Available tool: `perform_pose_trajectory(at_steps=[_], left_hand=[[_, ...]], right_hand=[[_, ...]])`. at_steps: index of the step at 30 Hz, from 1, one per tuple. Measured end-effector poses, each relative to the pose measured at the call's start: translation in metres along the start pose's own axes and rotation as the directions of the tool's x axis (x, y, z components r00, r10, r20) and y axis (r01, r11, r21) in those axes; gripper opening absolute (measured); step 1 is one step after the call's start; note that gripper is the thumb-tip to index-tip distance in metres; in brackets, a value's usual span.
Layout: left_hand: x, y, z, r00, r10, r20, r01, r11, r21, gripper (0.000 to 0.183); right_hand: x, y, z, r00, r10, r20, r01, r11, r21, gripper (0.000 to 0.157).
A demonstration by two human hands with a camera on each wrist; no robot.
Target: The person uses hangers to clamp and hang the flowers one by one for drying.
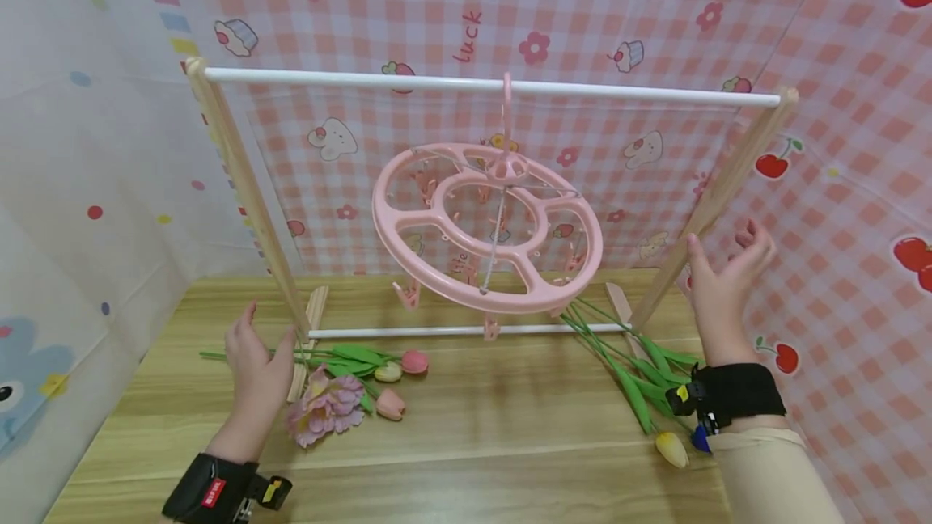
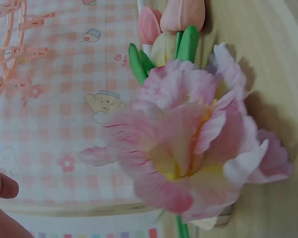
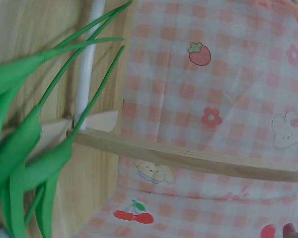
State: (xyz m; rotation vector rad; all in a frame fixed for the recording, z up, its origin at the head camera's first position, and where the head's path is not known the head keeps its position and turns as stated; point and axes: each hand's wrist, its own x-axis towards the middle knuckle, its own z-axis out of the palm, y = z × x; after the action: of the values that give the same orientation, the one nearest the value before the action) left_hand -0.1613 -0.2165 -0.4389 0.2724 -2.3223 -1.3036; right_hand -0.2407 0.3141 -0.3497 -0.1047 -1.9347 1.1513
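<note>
A round pink clip hanger (image 1: 408, 221) with small clips (image 1: 410, 293) hangs by its hook from the white upper bar of a wooden rack (image 1: 243, 176). My left hand (image 1: 258, 374) hovers empty beside the rack's left foot, over flower stems, with thumb and fingers apart. Just right of it lie a pink ruffled flower (image 1: 328, 407) and several tulips (image 1: 391, 404); the ruffled flower fills much of the left wrist view. My right hand (image 1: 728, 289) is raised by the right post (image 1: 735, 168), its thumb pointing up near the wood and its fingers loosely bent, holding nothing.
On the right, more tulips with green leaves (image 1: 648, 390) lie across the rack's foot; one has a yellow head (image 1: 671, 450). A white lower bar (image 1: 437, 331) runs between the posts. Checked cloth (image 1: 451, 14) hangs behind the wooden tabletop (image 1: 466, 467).
</note>
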Motion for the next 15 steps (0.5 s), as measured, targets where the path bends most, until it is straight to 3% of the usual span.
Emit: perform_pose_trajectory(at_steps=[3, 6, 10, 15], left_hand=[[-0.001, -0.003, 0.0, 0.998, -0.067, 0.013, 0.067, 0.997, -0.023, 0.071], [-0.003, -0.008, 0.0, 0.992, -0.118, 0.035, 0.12, 0.992, -0.041, 0.074], [-0.006, -0.014, 0.0, 0.987, -0.155, 0.05, 0.157, 0.987, -0.046, 0.073], [-0.009, -0.017, 0.0, 0.981, -0.183, 0.061, 0.186, 0.981, -0.05, 0.072]], right_hand=[[0.007, 0.011, 0.0, 0.989, 0.148, 0.026, -0.149, 0.988, 0.042, 0.072], [0.012, 0.026, 0.003, 0.969, 0.235, 0.072, -0.24, 0.968, 0.071, 0.074], [0.015, 0.03, 0.007, 0.956, 0.273, 0.11, -0.286, 0.95, 0.127, 0.071], [0.018, 0.028, 0.014, 0.953, 0.289, 0.089, -0.301, 0.938, 0.172, 0.058]])
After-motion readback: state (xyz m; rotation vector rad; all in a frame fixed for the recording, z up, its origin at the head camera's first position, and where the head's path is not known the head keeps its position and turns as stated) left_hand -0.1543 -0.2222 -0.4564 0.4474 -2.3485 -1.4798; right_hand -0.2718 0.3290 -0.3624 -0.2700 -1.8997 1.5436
